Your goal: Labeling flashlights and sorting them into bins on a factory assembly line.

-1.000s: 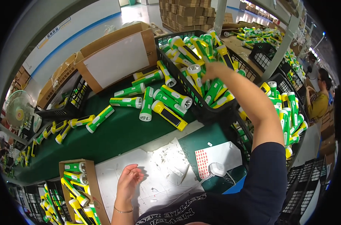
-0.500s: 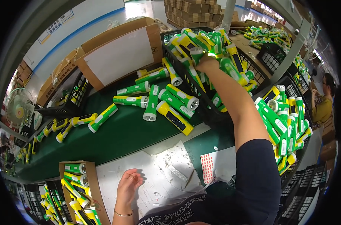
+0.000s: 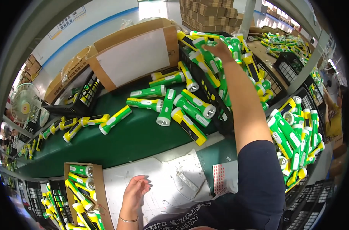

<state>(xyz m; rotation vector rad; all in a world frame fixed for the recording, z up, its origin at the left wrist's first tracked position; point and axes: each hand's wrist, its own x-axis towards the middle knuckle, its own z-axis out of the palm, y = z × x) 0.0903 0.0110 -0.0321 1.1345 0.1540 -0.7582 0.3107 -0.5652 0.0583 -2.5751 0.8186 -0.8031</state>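
My right arm reaches far forward into a black plastic crate (image 3: 216, 105) heaped with green and yellow flashlights. There my right hand (image 3: 220, 50) is closed around a green flashlight (image 3: 206, 53), its pale head up and to the left; part of the grip is hidden behind the hand. My left hand (image 3: 136, 190) hovers over the white work surface (image 3: 159, 174), fingers loosely curled and apart, with nothing in it. Several flashlights lie on the green belt (image 3: 143, 142) between the hands, among them a yellow one with a dark solar panel (image 3: 189, 126).
A cardboard box (image 3: 99, 188) of flashlights stands left of my left hand. Another heaped crate (image 3: 297, 142) is at my right. An open carton (image 3: 134, 57) sits beyond the belt. A red-dotted sheet (image 3: 219, 178) and thin cables lie on the work surface. A co-worker's sleeve (image 3: 333, 124) shows far right.
My right hand has shifted a little farther and upward in the crate, and the flashlight at it has tilted. The whole view has swung slightly left. My left hand keeps its relaxed pose.
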